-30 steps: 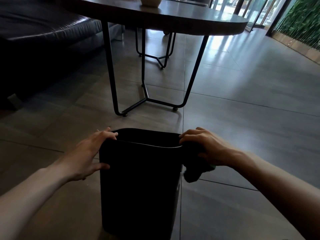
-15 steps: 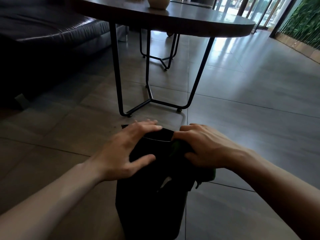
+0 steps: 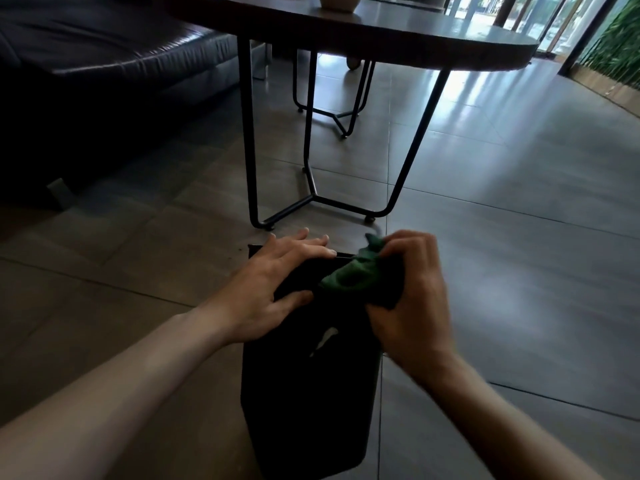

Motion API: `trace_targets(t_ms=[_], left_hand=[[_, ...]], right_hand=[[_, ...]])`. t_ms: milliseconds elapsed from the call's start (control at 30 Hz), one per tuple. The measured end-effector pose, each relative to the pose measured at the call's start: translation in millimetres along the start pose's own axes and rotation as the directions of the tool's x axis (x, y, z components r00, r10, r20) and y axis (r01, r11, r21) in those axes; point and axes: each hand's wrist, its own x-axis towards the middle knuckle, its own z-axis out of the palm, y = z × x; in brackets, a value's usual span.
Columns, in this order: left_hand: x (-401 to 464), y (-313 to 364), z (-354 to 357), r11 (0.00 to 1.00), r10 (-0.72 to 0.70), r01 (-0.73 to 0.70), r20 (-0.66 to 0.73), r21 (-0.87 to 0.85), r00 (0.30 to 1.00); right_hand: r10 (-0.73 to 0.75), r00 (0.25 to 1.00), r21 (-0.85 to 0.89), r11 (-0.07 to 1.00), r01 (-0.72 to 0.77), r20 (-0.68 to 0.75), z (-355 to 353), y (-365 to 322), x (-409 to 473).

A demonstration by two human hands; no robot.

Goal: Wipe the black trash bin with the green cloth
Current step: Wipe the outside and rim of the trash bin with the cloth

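Bin: black trash bin (image 3: pixel 304 393) is standing on the floor (image 3: pixel 502 271), plain and dark.
Left hand (image 3: pixel 266 292): fingers are lying straight across its top.
Right hand (image 3: pixel 412 299): is gripping the bunched green cloth (image 3: pixel 353 277) against its top edge.

the floor (image 3: pixel 502 237) is big grey tiles. the black trash bin (image 3: pixel 304 393) stands on it at the bottom middle. the bench (image 3: pixel 398 36) stands above it, a dark sofa (image 3: pixel 104 64) upper left.
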Motion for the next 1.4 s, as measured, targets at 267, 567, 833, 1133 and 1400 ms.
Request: trace_targets(t_ms=[267,567,833,1133,1400], left_hand=[[0,-14,-9,0.997,-0.065,0.064,-0.027,-0.033,0.998],[-1,-12,-12,0.998,-0.059,0.058,-0.041,-0.015,0.997],[-5,-18,-16,0.997,-0.071,0.071,-0.018,0.005,0.997],[-10,-15,-15,0.976,0.064,-0.059,-0.019,0.208,0.998],[-7,-10,-12,0.955,0.104,-0.107,0.025,0.276,0.994]], right_hand=[[-0.318,0.836,-0.208,0.872,0.442,0.447,56,16,-107],[-0.413,0.777,-0.219,0.8,0.559,0.476,38,38,-73],[-0.348,0.794,-0.21,0.84,0.5,0.498,54,21,-88],[-0.46,0.749,-0.194,0.776,0.6,0.477,40,34,-88],[-0.542,0.647,-0.264,0.62,0.739,0.536,54,28,-127]])
